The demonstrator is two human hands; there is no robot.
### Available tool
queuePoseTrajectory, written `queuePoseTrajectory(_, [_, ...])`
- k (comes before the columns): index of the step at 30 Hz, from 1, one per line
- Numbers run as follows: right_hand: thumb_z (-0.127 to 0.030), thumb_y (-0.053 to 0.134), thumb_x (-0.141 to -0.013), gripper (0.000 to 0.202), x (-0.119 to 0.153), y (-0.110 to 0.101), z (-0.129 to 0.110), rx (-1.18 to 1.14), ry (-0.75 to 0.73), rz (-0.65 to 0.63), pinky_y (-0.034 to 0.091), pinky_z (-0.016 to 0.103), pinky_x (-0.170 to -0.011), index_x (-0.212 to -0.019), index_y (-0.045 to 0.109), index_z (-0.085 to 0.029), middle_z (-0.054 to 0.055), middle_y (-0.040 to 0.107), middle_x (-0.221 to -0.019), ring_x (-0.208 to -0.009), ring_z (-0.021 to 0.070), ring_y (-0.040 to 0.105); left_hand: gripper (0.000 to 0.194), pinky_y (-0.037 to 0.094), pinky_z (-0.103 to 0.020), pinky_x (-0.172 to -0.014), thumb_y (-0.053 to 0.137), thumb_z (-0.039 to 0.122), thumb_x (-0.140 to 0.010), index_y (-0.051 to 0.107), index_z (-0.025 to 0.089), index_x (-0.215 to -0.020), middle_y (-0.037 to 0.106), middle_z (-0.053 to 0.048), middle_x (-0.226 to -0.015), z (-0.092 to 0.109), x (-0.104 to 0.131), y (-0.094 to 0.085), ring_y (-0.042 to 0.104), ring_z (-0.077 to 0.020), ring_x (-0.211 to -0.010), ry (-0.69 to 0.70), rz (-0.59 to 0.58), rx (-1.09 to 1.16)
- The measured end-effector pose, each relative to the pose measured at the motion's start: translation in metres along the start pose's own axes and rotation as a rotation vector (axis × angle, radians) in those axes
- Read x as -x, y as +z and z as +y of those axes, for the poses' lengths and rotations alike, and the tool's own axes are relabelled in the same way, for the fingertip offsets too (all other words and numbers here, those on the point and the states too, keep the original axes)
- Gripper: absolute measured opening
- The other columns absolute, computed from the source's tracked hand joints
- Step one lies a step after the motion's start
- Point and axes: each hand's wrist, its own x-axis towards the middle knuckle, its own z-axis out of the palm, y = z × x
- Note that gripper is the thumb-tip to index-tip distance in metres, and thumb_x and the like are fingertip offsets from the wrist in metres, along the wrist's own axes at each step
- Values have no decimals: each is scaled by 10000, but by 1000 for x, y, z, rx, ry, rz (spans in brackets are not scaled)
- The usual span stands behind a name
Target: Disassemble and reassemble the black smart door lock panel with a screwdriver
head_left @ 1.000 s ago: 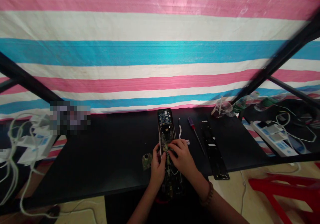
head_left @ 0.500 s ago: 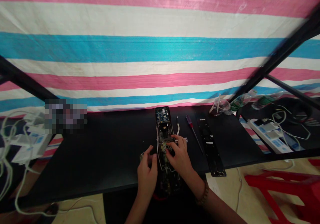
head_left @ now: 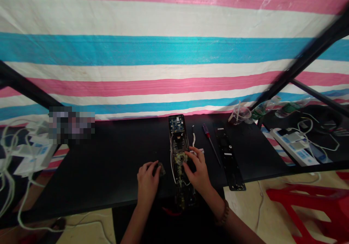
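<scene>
A long black device [head_left: 176, 142] lies open on the black table, with a blue circuit board [head_left: 177, 123] at its far end and white wires along its left side. My right hand [head_left: 199, 171] has its thumb and fingers at the edges of a round part [head_left: 181, 158] in the middle of the device. Left of the device, my left hand [head_left: 148, 180] has its fingertips together at a small clear-looking piece [head_left: 162, 170] on the table. A screwdriver [head_left: 211, 143] and a long black cover plate [head_left: 229, 157] lie to the right.
A short white cable [head_left: 193, 137] lies beside the device. At the back right are a plastic cup [head_left: 239, 115] and green-labelled bottles [head_left: 261, 110]. Cables [head_left: 8, 178] and white boxes pile up at the left. A red stool [head_left: 313, 207] stands at the lower right.
My left hand has moved left, away from the device, and its fingers have closed at the small piece. My right hand has shifted slightly, showing more of the round part.
</scene>
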Motion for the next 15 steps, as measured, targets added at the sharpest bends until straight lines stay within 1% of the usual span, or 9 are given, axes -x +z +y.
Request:
queuePoseTrajectory(2, [-191,568,-922,309,3,-5,5,-42,27,35,446,490,-1085,-1219,631,-248,120,584,-1300,-1237,263,557,387,518,-461,-868,525,482,-912,761,201,-1038,674,-117,-1002,4,-2,-6,615,-290,-939,6,22,54])
queuePoseTrajectory(4, [-189,533,-945,269,5,-13,13,-71,53,65,459,476,-1072,-1182,651,-235,117,624,-1236,-1192,249,589,375,522,-440,-872,549,497,-907,764,219,-1038,676,-103,-1007,15,-3,-16,618,-278,-949,15,74,105])
queuePoseTrajectory(6, [-202,523,-957,240,8,-20,23,-86,92,84,495,453,-1028,-1148,666,-224,115,652,-1180,-1142,241,617,332,517,-422,-893,580,474,-906,762,240,-1055,677,-87,-1034,34,-4,-24,619,-263,-974,40,124,159])
queuePoseTrajectory(8, [-218,526,-959,216,11,-26,33,-85,132,99,519,438,-989,-1109,681,-212,114,670,-1141,-1103,240,638,287,507,-410,-913,607,429,-906,758,255,-1077,680,-76,-1051,57,-6,-26,616,-250,-998,91,129,220])
queuePoseTrajectory(10, [-228,534,-955,199,13,-31,41,-79,158,110,532,434,-966,-1071,693,-204,115,681,-1118,-1075,241,652,260,497,-416,-917,630,394,-899,761,267,-1085,700,-70,-1031,78,-9,-20,611,-254,-1003,162,83,259])
queuePoseTrajectory(12, [-234,540,-951,191,14,-34,46,-75,168,112,538,434,-953,-1048,700,-200,118,688,-1103,-1061,243,659,250,477,-443,-927,652,363,-886,763,279,-1094,729,-67,-1021,91,-12,-8,601,-272,-1013,200,35,256])
queuePoseTrajectory(15, [-238,539,-952,196,12,-38,46,-71,165,105,539,437,-954,-1051,705,-202,121,691,-1102,-1062,245,661,236,448,-480,-938,669,349,-872,773,287,-1074,755,-71,-1036,97,-16,8,579,-302,-1028,208,25,239])
